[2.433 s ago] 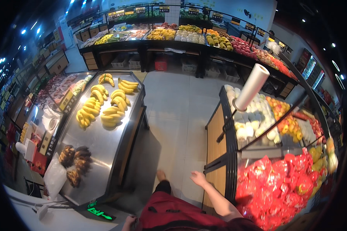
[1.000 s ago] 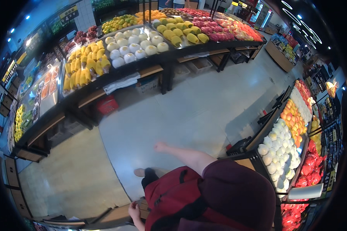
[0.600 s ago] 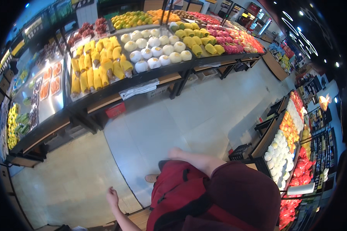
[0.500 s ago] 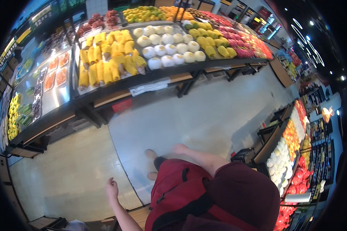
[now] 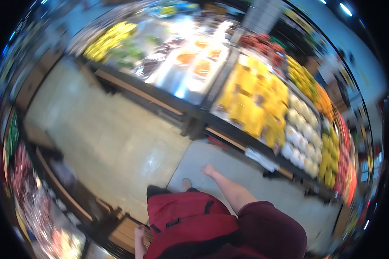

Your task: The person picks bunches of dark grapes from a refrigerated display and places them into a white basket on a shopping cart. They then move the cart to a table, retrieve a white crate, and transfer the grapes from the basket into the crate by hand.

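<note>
Holding the right hand (image 5: 208, 169) out over the grey floor (image 5: 268, 187), with bare forearm stretched from a maroon sleeve (image 5: 272, 226). Fingers bent inward but blurred; cannot tell clenched from released. Keeping the left hand (image 5: 140, 231) low, just beside the red apron (image 5: 194, 211) and near the wooden shelf (image 5: 126, 233); cannot tell touching from apart there, nor gripping from loose. Near the right hand, a shoe (image 5: 186, 184) on the floor and a white cloth (image 5: 261, 159) hanging under the front edge of the stand (image 5: 138, 92). On the stand, beyond the right hand and apart from it, can see yellow fruit (image 5: 253, 97) in rows, then white fruit (image 5: 302, 134) and green fruit (image 5: 328, 155) to the right. Left of the yellow fruit, orange packs (image 5: 202, 67) on bright metal. At lower left, can make out bagged produce (image 5: 34, 207), smeared by blur.
</note>
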Available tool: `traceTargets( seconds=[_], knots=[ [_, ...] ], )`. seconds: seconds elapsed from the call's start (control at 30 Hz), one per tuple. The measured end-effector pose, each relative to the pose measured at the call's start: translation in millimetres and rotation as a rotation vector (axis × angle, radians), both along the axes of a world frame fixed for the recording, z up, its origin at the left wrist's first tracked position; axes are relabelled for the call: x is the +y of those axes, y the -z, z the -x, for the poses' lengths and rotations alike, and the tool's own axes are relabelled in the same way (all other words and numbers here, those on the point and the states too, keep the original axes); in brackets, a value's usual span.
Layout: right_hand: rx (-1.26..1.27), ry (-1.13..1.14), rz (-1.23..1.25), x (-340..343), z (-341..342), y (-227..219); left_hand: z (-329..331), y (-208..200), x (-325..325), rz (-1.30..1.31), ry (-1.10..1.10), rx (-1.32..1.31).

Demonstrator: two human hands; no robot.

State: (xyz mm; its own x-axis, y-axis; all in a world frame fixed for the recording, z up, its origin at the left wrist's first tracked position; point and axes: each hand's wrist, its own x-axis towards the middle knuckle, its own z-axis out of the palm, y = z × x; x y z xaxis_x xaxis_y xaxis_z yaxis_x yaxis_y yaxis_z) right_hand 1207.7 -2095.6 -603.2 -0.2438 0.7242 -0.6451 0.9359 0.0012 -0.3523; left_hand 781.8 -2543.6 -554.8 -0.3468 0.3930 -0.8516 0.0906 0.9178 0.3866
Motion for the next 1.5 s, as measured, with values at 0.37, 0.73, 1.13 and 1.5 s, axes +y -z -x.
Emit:
traceTargets(
  seconds=[0.37,0.73,1.13,1.5],
  knots=[
    [-0.051,-0.013,0.333,188.4,296.6,14.6,7.6,64.1,41.0,0.216,-0.347,-0.167],
    [0.216,-0.161,0.134,350.7,596.6,79.6,197.5,-13.1,210.4,0.075,-1.191,-0.264],
    [-0.547,-0.152,0.055,527.4,662.8,275.9,107.0,-16.0,235.3,0.536,-1.202,-0.233],
    [-0.588,-0.133,-0.361,705.4,732.1,420.0,206.1,95.0,364.9,0.67,-0.987,-0.231]
  ],
)
